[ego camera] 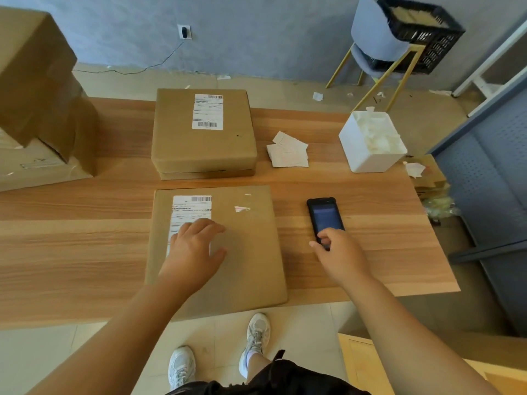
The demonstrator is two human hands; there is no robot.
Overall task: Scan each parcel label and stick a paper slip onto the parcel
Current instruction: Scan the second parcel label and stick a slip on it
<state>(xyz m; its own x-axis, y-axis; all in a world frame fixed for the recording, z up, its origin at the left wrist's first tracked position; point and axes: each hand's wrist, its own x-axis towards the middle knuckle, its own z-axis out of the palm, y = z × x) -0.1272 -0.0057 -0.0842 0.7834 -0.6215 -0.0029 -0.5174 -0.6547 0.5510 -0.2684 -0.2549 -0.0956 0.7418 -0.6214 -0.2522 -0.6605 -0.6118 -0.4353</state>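
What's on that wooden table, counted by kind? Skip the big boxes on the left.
Flat brown cardboard parcels showing barcode labels: 2, near parcel and far parcel
Black handheld scanner: 1
White square tub of paper scraps: 1
Pile of white paper slips: 1
Total: 5

Table (pixel 71 252): near parcel (pixel 251 252) at front edge, left hand (pixel 191 252) on it; far parcel (pixel 199 149) behind; slips (pixel 288 152) right of that, tub (pixel 368 155) further right; scanner (pixel 325 215), under right hand (pixel 342 252), right of near parcel; boxes (pixel 37 109) at left end
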